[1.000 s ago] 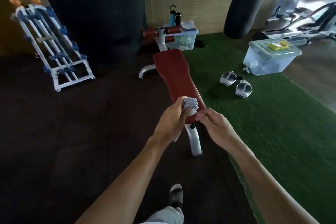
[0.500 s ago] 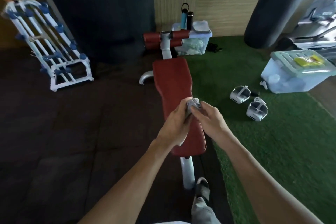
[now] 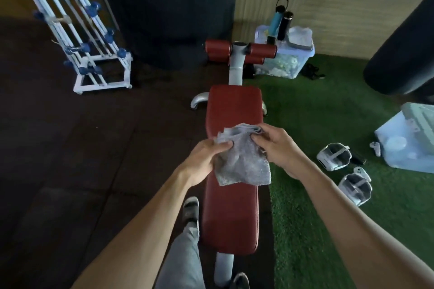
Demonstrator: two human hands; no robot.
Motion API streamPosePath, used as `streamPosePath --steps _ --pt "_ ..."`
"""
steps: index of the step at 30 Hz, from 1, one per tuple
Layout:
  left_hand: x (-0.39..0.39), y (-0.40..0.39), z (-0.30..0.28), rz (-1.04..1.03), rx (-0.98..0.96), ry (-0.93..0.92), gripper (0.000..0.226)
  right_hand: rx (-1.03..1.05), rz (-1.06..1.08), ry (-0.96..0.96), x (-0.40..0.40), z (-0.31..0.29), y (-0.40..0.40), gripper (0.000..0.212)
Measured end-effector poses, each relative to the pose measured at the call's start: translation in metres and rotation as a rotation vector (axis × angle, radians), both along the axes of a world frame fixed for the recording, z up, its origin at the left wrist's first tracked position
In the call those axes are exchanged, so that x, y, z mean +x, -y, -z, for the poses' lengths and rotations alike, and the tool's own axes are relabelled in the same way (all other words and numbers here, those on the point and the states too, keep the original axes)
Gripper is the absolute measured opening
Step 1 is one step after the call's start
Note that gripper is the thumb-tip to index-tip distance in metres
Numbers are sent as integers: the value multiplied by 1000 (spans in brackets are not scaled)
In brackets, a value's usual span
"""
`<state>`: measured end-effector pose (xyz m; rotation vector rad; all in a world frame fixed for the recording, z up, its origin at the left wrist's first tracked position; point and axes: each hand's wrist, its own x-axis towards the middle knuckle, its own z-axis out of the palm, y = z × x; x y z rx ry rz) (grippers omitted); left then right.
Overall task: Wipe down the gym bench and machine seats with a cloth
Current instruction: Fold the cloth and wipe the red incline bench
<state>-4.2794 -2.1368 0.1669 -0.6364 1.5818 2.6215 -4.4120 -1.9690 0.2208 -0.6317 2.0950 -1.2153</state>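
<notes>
A long red padded gym bench (image 3: pixel 232 213) on a grey frame runs away from me, with red roller pads (image 3: pixel 217 49) at its far end. Above its middle I hold a grey speckled cloth (image 3: pixel 242 162), unfolded and hanging down. My left hand (image 3: pixel 206 159) pinches the cloth's upper left corner. My right hand (image 3: pixel 277 145) grips its upper right edge. The cloth hangs just over the pad; I cannot tell whether it touches.
A white and blue dumbbell rack (image 3: pixel 77 30) stands at the far left on dark flooring. Clear storage boxes sit at the back (image 3: pixel 286 65) and right (image 3: pixel 408 143) on green turf, with two headsets (image 3: pixel 333 157) nearby. A black punching bag (image 3: pixel 404 49) hangs right. My feet flank the bench's near end.
I have stepped closer, so the bench now lies directly below. The cloth, bunched in my left hand before, is now spread out between both hands.
</notes>
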Motion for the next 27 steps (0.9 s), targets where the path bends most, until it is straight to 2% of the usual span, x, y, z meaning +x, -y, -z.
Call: streamPosePath --steps 3,8,13,15,19,23,27 --pt "-53 45 20 -102 -62 89 42 77 97 -117 -48 26 42 13" --pt "-131 104 30 -129 -299 202 24 152 304 -233 -108 46 90 15" --pt "-202 138 40 -133 -419 236 9 157 391 -171 -169 73 123 18" --pt "-232 148 52 -152 -458 287 4 178 382 -146 -201 89 133 23" --pt "-296 158 98 -228 -601 400 12 241 304 -132 -273 131 151 29" --pt "-360 169 163 -321 -658 467 13 249 160 -42 -356 204 178 24" --pt "-410 200 238 -325 -724 523 16 270 60 -43 -419 274 212 21"
